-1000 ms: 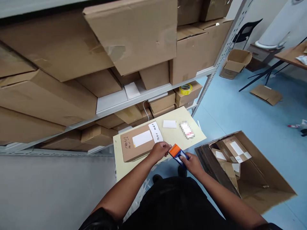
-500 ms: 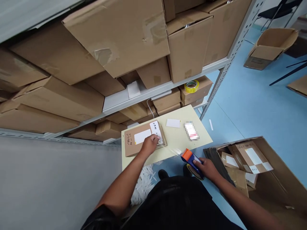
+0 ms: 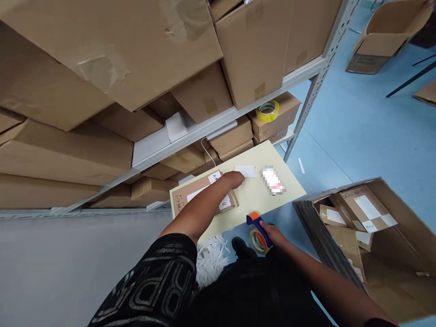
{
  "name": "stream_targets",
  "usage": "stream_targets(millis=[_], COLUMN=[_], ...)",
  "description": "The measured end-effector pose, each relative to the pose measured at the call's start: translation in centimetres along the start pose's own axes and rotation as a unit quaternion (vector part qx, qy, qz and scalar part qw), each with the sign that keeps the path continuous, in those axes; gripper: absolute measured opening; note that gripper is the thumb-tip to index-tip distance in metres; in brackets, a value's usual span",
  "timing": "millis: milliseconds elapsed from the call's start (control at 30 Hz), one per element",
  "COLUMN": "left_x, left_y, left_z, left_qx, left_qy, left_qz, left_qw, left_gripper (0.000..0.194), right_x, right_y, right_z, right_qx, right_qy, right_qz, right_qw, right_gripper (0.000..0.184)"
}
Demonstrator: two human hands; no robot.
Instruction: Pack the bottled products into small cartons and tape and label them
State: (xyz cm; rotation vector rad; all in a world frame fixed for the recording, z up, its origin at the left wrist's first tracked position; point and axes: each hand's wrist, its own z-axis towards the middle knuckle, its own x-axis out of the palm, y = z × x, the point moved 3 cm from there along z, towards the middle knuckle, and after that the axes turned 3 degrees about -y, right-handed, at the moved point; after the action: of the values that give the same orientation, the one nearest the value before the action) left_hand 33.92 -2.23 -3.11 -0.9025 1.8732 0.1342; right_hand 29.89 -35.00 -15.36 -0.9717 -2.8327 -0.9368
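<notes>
My right hand (image 3: pixel 274 234) grips a blue tape dispenser (image 3: pixel 259 227) with an orange top and a roll of tape in it, just off the front edge of the board. My left hand (image 3: pixel 235 180) reaches over a flat cardboard box (image 3: pixel 180 196) to the near edge of a white label (image 3: pixel 245 171). Its fingers point away and are mostly hidden, so whether it touches the label is unclear. The box bears handwriting and white labels, partly covered by my left forearm. Both box and label lie on a pale yellow board (image 3: pixel 262 156).
A pixelated phone-like object (image 3: pixel 272 180) lies right on the board. Shelves behind hold cardboard boxes (image 3: pixel 252 54) and a yellow tape roll (image 3: pixel 267 111). At right stands a large open carton (image 3: pixel 395 281) with small parcels (image 3: pixel 369 206). White paper shreds (image 3: pixel 211 261) lie below the board.
My left hand has moved from the box's label rightward to the loose white label. The tape dispenser has drawn slightly left and turned more upright. The view has shifted closer to the shelf.
</notes>
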Motion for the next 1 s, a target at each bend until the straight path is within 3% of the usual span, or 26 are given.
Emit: stream_targets(millis=[133,267,533,733,1000], left_x=[2.2,3.3,2.9,2.0,2.6], left_y=[1.4,2.5,3.2,4.3,5.5], left_z=[1.2,1.6,0.1,-0.7,0.8], left_qx=[-0.030,-0.035,0.023,-0.041,-0.088], left_qy=[0.079,0.115,0.071,0.073,0.098], left_qz=[0.063,0.105,0.130,0.182,0.218], left_qw=[0.994,0.987,0.989,0.980,0.967], left_gripper=[0.023,0.026,0.025,0.034,0.051], right_x=[1.2,2.7,3.6,4.4,5.1], right_y=[-1.2,-1.6,-1.1,-0.7,-0.6], right_z=[0.5,0.8,1.2,1.3,0.7], right_qx=[0.019,0.022,0.011,-0.007,0.000], right_qy=[-0.002,0.026,0.012,-0.005,-0.006], right_qz=[0.022,0.047,0.051,0.038,0.067], right_qw=[1.000,0.998,0.999,0.999,0.998], right_gripper=[0.064,0.058,0.060,0.063,0.063])
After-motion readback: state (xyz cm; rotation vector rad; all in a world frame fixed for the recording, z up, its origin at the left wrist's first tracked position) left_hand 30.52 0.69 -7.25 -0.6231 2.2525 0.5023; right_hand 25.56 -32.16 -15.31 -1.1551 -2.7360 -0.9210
